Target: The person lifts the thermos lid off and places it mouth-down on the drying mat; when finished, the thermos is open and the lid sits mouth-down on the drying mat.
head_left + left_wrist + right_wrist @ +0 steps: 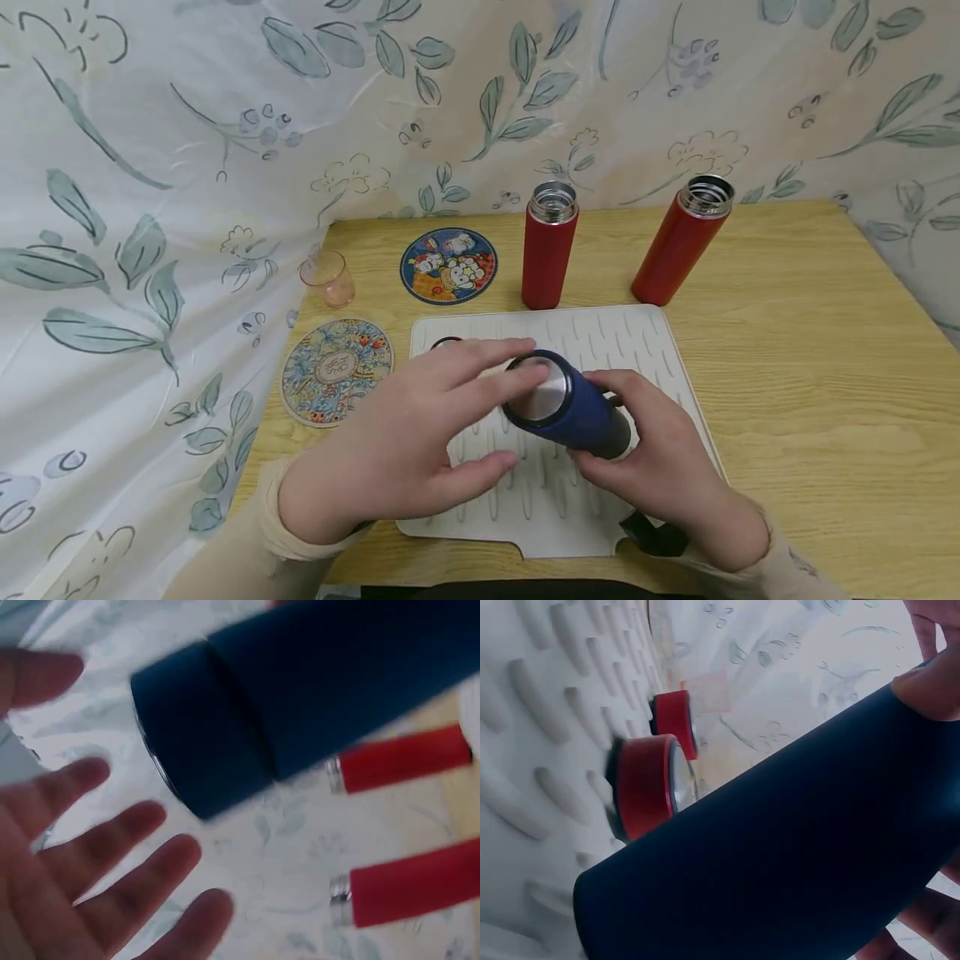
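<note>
My right hand point(667, 450) grips a dark blue insulated bottle point(588, 417) low on its body. The bottle is tilted, its capped end toward my left hand point(405, 425). In the left wrist view the blue cap point(195, 735) sits on the bottle, with a thin seam below it. My left fingers are spread beside the cap; in that view a gap shows between them and it. Beneath both hands lies a white ridged drying mat point(495, 533). Two red caps point(645, 787) sit on the mat in the right wrist view, mostly hidden in the head view.
Two red bottles without caps stand behind the mat, one upright point(550, 258) and one farther right point(678, 246). Two round patterned coasters point(448, 287) and a pinkish clear cup point(337, 287) are at left. A leaf-print cloth point(480, 100) hangs around the wooden table point(825, 375).
</note>
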A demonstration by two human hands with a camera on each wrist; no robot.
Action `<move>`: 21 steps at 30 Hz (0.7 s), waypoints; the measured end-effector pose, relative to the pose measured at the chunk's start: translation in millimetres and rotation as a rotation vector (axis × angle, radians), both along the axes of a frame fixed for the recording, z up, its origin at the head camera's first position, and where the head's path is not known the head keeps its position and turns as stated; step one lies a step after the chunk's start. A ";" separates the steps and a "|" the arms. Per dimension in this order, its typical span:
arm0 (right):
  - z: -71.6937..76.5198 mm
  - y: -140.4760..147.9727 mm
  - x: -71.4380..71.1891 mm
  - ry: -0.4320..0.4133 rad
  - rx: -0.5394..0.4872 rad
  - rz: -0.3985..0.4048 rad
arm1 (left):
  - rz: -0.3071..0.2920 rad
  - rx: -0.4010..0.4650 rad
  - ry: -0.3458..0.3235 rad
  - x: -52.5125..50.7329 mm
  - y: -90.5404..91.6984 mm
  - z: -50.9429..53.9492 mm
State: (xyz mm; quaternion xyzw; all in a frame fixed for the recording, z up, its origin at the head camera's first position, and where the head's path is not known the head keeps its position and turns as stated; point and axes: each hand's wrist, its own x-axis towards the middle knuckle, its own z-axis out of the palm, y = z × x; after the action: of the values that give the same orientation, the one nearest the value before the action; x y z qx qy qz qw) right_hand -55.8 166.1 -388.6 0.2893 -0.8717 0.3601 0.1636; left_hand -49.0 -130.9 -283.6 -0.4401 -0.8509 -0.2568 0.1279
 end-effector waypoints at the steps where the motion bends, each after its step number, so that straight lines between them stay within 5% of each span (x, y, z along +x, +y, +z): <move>1: -1.4 -1.2 0.3 0.009 0.012 0.011 | -0.023 -0.020 -0.020 1.4 0.9 -1.5; 6: -8.0 -6.0 1.3 0.064 0.049 0.057 | -0.061 -0.063 -0.078 3.4 6.3 -14.2; 11: -10.2 -7.5 1.0 0.076 0.063 0.076 | -0.065 -0.008 -0.113 2.3 8.1 -22.0; 21: -10.6 -11.2 1.1 0.103 0.091 0.100 | -0.030 0.062 -0.185 -0.6 1.4 -20.4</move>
State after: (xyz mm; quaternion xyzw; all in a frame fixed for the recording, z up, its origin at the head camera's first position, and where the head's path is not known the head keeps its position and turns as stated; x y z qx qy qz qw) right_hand -54.7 154.8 -399.2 0.3579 -0.8620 0.3125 0.1766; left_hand -49.6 -129.5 -303.9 -0.4229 -0.8440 -0.3247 0.0585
